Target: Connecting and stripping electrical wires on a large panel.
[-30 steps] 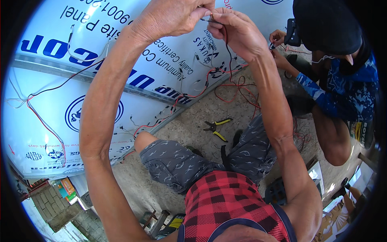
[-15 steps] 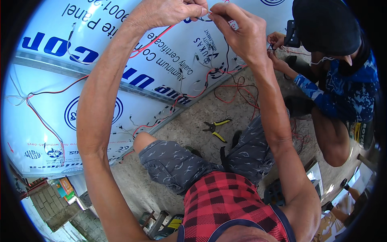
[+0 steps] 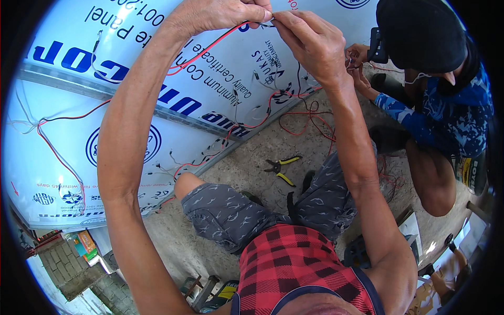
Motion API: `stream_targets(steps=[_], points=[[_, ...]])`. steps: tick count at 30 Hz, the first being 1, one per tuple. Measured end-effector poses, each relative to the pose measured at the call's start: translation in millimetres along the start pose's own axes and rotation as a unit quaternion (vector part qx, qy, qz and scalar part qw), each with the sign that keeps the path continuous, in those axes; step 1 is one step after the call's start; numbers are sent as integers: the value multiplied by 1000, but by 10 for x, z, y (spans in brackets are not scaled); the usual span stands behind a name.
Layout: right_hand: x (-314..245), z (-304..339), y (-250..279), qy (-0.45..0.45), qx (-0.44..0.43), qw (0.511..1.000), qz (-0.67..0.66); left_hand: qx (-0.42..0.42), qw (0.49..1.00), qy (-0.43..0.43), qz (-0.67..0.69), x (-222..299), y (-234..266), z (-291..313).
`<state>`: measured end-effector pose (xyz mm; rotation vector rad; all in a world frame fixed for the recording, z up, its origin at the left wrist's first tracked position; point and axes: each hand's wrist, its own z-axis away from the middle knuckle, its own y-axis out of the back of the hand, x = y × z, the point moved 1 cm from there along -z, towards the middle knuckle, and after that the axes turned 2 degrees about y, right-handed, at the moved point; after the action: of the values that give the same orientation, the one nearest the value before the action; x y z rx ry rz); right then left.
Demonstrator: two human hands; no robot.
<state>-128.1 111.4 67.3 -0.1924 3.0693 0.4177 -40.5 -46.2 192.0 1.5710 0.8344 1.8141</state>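
Observation:
Both my hands are raised at the top of the view, fingertips almost meeting over a large panel with white-blue film [image 3: 173,123]. My left hand [image 3: 220,14] pinches a red and black wire [image 3: 210,46], which runs down behind my left forearm. Facing it, my right hand [image 3: 311,42] has thumb and fingers pinched at the wire's end. A short dark strand shows between the two pinches; the exact joint is too small to make out. Below the hands, several thin wires with dark ends [image 3: 227,142] lie along the panel's lower edge.
Wire strippers with yellow handles [image 3: 282,169] lie on the concrete floor [image 3: 236,181] between my legs. Loose red wire [image 3: 310,121] coils beside the panel. A crouching person in a black head covering [image 3: 422,37] works at the right. A metal strip [image 3: 181,119] crosses the panel.
My right hand has turned slightly, its fingers drawn closer together at the wire's end. The red and black wire has shifted a little by my left hand.

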Motion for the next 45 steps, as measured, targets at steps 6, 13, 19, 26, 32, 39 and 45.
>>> stream_targets(steps=[6, 13, 19, 26, 32, 39, 45], points=[[-28, -31, -26, -25, -11, 999, -18, 6, 1000, 15, -6, -6, -10, 7], [-58, -7, -129, -509, -33, 722, -468, 87, 981, -107, -139, -52, -153, 66], [27, 54, -127, -582, -41, 525, -620, 124, 969, -143, -160, -94, -203, 68], [-285, 86, -217, -395, 57, 889, -226, 96, 992, -31, -73, -89, -117, 126], [-241, 121, -252, -236, 83, 964, -87, 92, 994, -33, -57, -157, -112, 91], [-226, 101, -251, -200, 75, 975, -59, 88, 993, -44, -60, -105, -109, 106], [-136, 64, -225, -235, 19, 967, -97, 91, 987, -74, -108, -165, -134, 88]])
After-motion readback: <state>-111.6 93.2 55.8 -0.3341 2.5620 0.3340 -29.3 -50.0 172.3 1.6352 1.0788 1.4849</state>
